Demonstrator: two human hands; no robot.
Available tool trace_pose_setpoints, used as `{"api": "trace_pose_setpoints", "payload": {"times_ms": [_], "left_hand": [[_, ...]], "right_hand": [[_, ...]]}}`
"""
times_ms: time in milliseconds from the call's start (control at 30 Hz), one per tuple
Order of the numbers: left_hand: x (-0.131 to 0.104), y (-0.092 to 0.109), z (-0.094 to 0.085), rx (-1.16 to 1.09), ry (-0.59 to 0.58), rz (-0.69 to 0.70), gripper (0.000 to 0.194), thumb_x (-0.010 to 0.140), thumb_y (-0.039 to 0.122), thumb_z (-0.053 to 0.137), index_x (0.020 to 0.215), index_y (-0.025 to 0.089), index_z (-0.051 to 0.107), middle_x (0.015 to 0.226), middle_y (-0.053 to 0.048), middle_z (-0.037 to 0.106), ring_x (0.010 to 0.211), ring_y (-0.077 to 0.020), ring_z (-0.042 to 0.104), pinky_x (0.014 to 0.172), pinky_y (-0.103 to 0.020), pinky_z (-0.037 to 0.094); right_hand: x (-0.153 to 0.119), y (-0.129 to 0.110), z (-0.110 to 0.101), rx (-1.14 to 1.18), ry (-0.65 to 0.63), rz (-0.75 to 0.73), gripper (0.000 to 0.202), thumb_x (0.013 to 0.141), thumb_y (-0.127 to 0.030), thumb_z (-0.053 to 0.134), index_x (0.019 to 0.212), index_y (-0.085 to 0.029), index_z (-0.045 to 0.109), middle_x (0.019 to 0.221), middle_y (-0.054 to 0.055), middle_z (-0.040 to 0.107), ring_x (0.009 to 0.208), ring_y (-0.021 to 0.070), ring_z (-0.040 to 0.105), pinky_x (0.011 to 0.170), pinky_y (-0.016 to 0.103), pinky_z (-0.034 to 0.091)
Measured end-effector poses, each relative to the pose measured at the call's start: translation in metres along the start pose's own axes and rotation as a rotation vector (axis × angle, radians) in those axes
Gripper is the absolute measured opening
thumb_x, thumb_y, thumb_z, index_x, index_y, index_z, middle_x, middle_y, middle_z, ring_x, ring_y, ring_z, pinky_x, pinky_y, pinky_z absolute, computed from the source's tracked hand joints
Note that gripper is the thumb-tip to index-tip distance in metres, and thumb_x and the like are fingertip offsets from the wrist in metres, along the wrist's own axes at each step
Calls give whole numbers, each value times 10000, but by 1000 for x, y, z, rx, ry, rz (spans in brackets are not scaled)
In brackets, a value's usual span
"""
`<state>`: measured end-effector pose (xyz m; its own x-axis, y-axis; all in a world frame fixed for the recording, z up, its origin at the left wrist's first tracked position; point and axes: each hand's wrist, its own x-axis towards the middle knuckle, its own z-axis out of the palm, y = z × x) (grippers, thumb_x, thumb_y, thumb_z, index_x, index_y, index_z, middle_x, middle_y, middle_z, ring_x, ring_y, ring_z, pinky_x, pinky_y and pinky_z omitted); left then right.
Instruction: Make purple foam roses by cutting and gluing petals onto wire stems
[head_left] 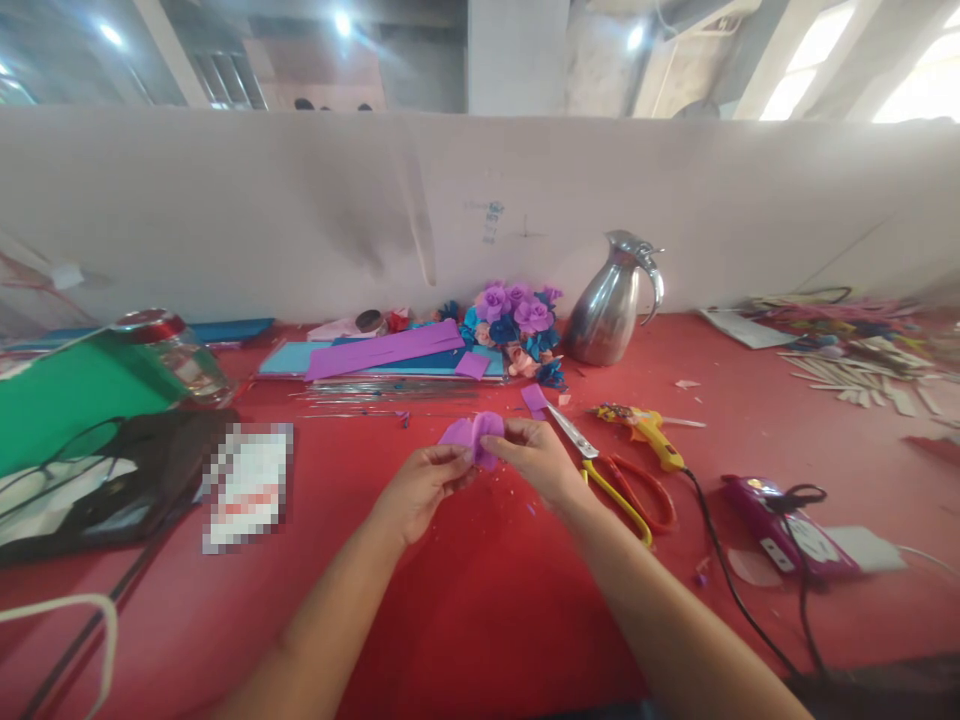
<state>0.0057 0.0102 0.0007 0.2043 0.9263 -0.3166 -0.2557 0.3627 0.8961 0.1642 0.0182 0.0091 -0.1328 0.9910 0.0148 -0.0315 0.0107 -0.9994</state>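
Observation:
Between my two hands, above the red table, is a purple crepe-paper piece (489,432) with curved, petal-like folds. My left hand (427,482) pinches its lower left side between thumb and fingers. From the right, my right hand (536,452) grips its other edge, thumb in front. Just beyond my right hand lies a small purple paper square (534,401), beside the blades of scissors (592,450) with red and yellow handles. Thin metal wires (382,395) lie behind my hands. Farther back, purple paper strips (386,350) rest on blue sheets.
Finished paper flowers (517,315) are heaped by a steel jug (615,300). To the right are a yellow glue gun (649,432) with a black cord and a purple power strip (787,525). A glass jar (180,360) and a dark bag (150,490) stand left.

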Motion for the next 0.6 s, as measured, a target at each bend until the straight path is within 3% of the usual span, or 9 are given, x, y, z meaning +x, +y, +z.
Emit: {"api": "trace_pose_setpoints", "payload": {"times_ms": [233,600], "left_hand": [[-2,1,3,3,-14,-22,319,419,324,884,636,143,735,676,-55,683,650,-135,586,680,-267,451],[-4,3,3,-32,-81,32,200,552,271,831,658,149,714,697,-34,665,664,-128,593,696,-256,472]], "right_hand": [[1,0,-3,-38,-18,30,201,645,-358,647,629,-158,639,584,-20,588,563,117,482,575,253,353],[-2,-11,-3,46,-42,-26,194,677,-360,617,599,-182,615,577,-24,560,585,119,474,602,249,362]]}}
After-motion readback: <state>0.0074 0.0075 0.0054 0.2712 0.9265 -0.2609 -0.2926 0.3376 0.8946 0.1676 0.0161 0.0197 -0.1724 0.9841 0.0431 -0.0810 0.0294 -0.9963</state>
